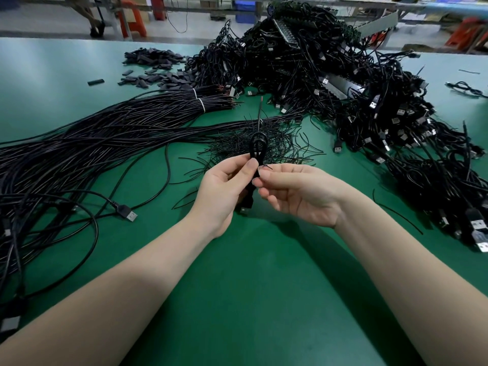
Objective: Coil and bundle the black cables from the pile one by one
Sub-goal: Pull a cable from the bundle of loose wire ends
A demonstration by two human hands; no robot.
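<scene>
Cable (256, 146), one, black, glossy, coiled into narrow loops; left hand (224, 186) fingers clamped round it, right hand (298, 191) fingers pinching thin tie (267, 167), over green matte bench (237, 273).

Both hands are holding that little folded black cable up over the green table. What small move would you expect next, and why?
Probably a further twist of the thin black tie wire to close it. The left hand grips the coiled black cable at its middle, and the right hand pinches the tie's short end right beside the coil. The tie end sticks out, so the bundle looks not yet secured.
</scene>
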